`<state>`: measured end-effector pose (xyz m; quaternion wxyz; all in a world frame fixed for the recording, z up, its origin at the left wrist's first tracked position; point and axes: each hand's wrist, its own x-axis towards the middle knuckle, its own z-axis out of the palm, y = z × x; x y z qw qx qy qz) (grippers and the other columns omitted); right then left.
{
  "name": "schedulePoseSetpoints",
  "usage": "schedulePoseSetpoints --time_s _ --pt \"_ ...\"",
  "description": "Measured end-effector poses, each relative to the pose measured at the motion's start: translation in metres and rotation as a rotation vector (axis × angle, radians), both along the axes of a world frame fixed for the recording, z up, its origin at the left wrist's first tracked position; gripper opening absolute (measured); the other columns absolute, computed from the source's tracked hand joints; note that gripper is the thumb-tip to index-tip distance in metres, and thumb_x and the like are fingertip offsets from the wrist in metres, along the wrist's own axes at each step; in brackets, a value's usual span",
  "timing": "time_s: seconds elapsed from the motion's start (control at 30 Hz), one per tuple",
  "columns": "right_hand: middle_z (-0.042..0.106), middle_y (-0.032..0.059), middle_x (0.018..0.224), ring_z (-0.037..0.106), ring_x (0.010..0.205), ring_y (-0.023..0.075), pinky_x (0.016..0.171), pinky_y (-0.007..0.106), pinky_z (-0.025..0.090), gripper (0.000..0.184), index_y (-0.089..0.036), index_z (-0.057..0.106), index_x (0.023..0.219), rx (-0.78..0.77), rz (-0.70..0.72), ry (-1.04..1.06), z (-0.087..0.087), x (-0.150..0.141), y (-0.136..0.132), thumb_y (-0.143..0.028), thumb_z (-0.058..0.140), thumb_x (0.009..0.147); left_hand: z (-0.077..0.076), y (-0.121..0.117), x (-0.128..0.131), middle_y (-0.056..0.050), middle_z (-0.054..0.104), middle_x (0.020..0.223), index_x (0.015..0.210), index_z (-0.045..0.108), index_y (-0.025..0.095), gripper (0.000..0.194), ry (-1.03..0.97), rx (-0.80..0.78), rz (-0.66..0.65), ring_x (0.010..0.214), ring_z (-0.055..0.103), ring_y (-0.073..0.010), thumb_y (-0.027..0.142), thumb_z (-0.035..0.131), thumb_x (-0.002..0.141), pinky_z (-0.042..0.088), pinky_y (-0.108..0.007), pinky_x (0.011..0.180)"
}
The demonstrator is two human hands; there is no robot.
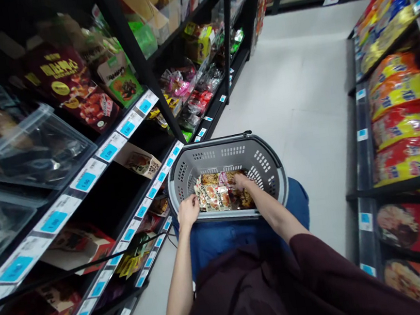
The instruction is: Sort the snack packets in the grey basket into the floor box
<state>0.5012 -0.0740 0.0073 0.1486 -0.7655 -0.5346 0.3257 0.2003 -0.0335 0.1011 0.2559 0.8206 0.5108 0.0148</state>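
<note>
A grey shopping basket (214, 159) with slotted walls and a dark rim rests on my lap. Inside it lie several snack packets: pale ones with brown food pictures (211, 198) at the left and darker brown ones (245, 202) at the right. My left hand (189, 210) is closed over the basket's near left rim, its fingertips next to the pale packets. Reaching inside, my right hand (240, 180) has its fingers bent down among the dark packets. What is between those fingers is too small to make out.
Along the left run dark shelves with blue-and-white price tags (84, 181), clear plastic bins (48, 149) and boxed snacks. A shelf of red and yellow bags (404, 125) stands on the right. Between them a pale floor (297, 88) stretches ahead.
</note>
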Motion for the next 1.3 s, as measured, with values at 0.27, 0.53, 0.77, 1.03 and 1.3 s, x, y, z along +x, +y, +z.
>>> schedulePoseSetpoints --time_s 0.27,0.53,0.77,1.03,1.3 --pt "0.067 0.0081 0.116 0.068 0.101 0.0199 0.088 0.036 0.061 0.029 -0.013 0.068 0.118 0.033 0.086 0.422 0.005 -0.017 0.038 -0.038 0.068 0.103 -0.018 0.001 -0.004 -0.014 0.061 0.143 0.139 0.059 0.019 0.038 -0.200 0.079 -0.006 0.131 0.061 -0.0264 0.030 0.059 0.102 0.051 -0.050 0.115" --pt "0.070 0.0066 0.105 0.069 0.090 0.0165 0.082 0.033 0.062 0.030 -0.011 0.068 0.110 0.125 0.209 0.916 0.024 -0.075 0.039 -0.040 0.069 0.103 -0.023 -0.001 -0.007 -0.010 0.066 0.139 0.133 0.069 0.021 0.047 -0.322 0.110 -0.079 0.132 0.062 -0.0252 0.016 0.076 0.086 0.050 -0.044 0.119" --pt "0.070 0.0106 0.113 0.070 0.099 0.0195 0.091 0.039 0.060 0.049 -0.013 0.067 0.120 0.196 0.122 1.132 0.033 -0.077 0.038 -0.058 0.055 0.107 -0.016 -0.010 -0.006 -0.013 0.072 0.123 0.110 0.079 0.017 0.028 -0.348 0.193 0.045 0.124 0.063 -0.0263 0.033 0.058 0.103 0.052 -0.047 0.113" --pt "0.067 0.0031 0.093 0.065 0.077 0.0126 0.072 0.027 0.059 0.030 -0.011 0.067 0.105 0.275 0.019 1.014 0.023 -0.089 0.039 -0.040 0.069 0.104 -0.018 -0.009 -0.008 -0.010 0.076 0.114 0.141 0.062 0.020 0.047 -0.427 0.137 0.129 0.087 0.071 -0.0191 0.035 0.069 0.097 0.060 -0.035 0.093" --pt "0.064 0.0014 0.088 0.063 0.074 0.0117 0.070 0.026 0.058 0.027 -0.011 0.066 0.104 0.349 -0.070 1.080 0.020 -0.085 0.043 -0.038 0.069 0.103 -0.016 -0.009 -0.009 -0.014 0.060 0.144 0.124 0.070 0.018 0.029 -0.521 0.164 0.092 0.092 0.068 -0.0137 0.019 0.067 0.095 0.060 -0.031 0.090"
